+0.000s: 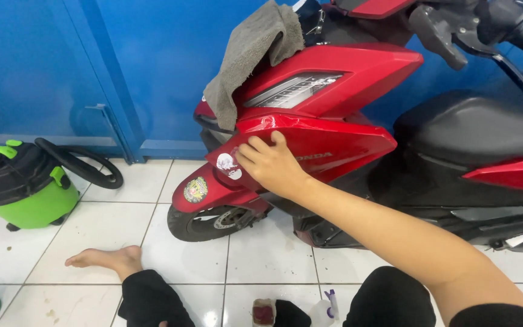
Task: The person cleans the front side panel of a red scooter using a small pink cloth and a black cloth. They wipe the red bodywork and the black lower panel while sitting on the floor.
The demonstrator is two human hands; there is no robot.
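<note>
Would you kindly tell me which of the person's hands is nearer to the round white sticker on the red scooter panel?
Right. The right hand rests on the red panel, fingertips touching the white sticker. The left hand is out of view.

A grey towel [250,54] drapes high; a green vacuum [22,184] sits on white tiles [267,254].

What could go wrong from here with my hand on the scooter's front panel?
The right hand presses on the red side panel near a round sticker; rubbing may lift its edge. The grey cloth is draped loosely over the front and could slide off. The small bottle between the knees might get knocked over.
</note>
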